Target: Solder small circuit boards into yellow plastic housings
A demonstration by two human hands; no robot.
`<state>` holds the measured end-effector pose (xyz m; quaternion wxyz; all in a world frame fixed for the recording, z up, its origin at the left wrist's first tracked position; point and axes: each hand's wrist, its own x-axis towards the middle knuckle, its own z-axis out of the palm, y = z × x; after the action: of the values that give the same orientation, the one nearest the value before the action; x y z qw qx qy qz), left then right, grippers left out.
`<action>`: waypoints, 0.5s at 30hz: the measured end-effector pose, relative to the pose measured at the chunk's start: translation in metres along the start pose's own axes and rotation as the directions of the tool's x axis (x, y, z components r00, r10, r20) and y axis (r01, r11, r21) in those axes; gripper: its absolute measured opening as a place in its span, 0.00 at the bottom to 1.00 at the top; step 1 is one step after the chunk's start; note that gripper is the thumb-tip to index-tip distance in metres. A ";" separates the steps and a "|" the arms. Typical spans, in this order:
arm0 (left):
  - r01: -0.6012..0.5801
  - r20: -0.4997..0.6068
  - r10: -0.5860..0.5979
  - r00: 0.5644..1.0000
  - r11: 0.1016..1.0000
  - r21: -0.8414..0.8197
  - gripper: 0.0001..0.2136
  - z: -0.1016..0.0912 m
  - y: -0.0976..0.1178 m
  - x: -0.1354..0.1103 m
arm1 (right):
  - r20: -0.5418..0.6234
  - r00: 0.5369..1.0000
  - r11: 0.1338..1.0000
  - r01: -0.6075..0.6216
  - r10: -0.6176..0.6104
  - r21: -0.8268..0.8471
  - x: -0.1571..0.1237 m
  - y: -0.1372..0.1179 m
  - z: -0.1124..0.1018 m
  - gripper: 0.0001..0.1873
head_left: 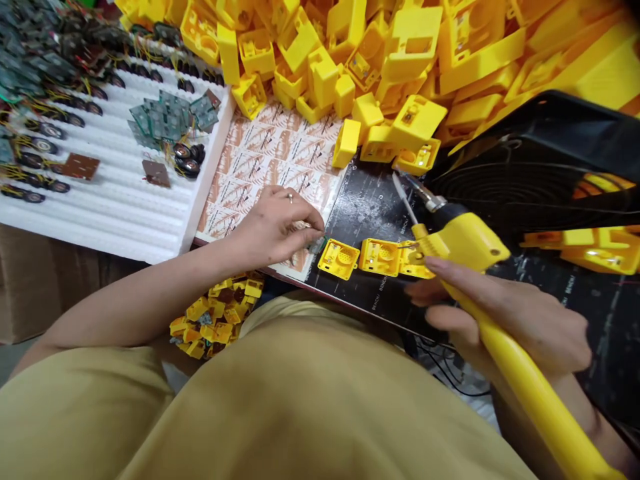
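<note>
Across the far side of the desk (370, 200), in front of me, a great heap of yellow cases (413, 40) spreads from the middle to the right. To my left lies a white ridged tray (100, 230), its near end beside a cardboard box (45, 287) lower down. On the right a black fan (500, 180) with a round grille stands just below the heap. Between the tray and the desk's dark part lies a brown-and-white patterned sheet (250, 160).

My right hand (525, 320) is wrapped around the long handle of a yellow soldering tool (465, 243); its metal tip points away from me, near the closest cases of the heap. My left hand (280, 227) rests low over the sheet's edge, thumb and forefinger pinched together by a small greenish piece; I cannot tell whether they grip it.

Between my hands sits a row of three open cases (380, 257) along the desk's near edge, the leftmost just beside my left fingertips, the third partly hidden by the tool.

Down by my left forearm is a pile of small yellow parts (217, 317). On the tray lie clustered greenish boards (165, 117), two brown boards (80, 167) and wired black round parts (47, 145).
</note>
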<state>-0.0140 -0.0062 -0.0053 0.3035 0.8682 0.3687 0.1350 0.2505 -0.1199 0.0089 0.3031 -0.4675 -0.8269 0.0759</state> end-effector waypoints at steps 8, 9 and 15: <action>-0.016 0.182 0.022 0.983 0.999 -0.037 0.06 -0.001 0.005 0.002 | 0.019 0.995 0.995 0.100 -0.101 0.017 0.023 0.000 0.068 0.22; -0.037 0.192 0.033 0.981 0.999 0.018 0.07 0.000 0.006 0.002 | 0.013 0.996 0.996 0.093 -0.093 -0.012 0.025 0.000 0.074 0.20; -0.107 0.197 0.064 0.978 0.971 0.215 0.09 0.005 0.010 0.002 | -0.090 0.994 0.998 0.055 -0.054 0.008 0.023 -0.004 0.046 0.15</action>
<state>-0.0046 -0.0123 -0.0028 0.2309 0.9209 0.3132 0.0228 0.2126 -0.0962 -0.0165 0.3444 -0.4463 -0.8244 0.0507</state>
